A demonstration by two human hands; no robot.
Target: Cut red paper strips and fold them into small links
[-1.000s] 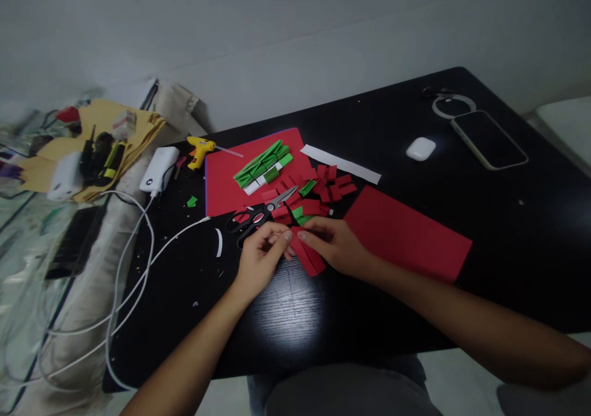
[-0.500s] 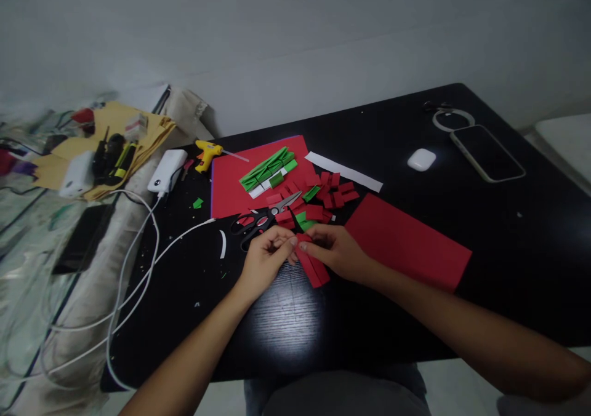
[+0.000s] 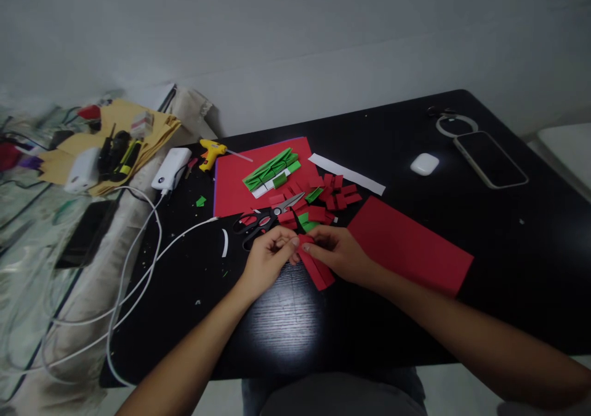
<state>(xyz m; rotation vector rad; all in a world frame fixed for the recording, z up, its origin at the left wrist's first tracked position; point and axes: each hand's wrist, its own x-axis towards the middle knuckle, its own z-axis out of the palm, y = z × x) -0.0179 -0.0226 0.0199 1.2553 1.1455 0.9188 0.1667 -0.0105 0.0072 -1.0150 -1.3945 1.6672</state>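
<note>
Both of my hands pinch a folded red paper strip (image 3: pixel 316 270) just above the black table (image 3: pixel 508 268). My left hand (image 3: pixel 266 260) grips its upper end with closed fingers. My right hand (image 3: pixel 339 251) holds the strip from the right, fingers curled on it. Black-handled scissors (image 3: pixel 261 219) lie just beyond my left hand. A heap of small folded red and green paper pieces (image 3: pixel 323 197) sits behind the hands. A red paper sheet (image 3: pixel 409 244) lies to the right of my right hand.
A second red sheet (image 3: pixel 235 179) carries folded green strips (image 3: pixel 271 168). A yellow glue gun (image 3: pixel 213 151), a white power bank (image 3: pixel 172 168) with white cables (image 3: pixel 138 268), a white paper strip (image 3: pixel 346 173), an earbud case (image 3: pixel 423 164) and a phone (image 3: pixel 490 159) lie around. Clutter fills the left side.
The camera tilted slightly, so everything sits a little lower in view. My hands keep working the red strip in the same spot, fingers shifting slightly.
</note>
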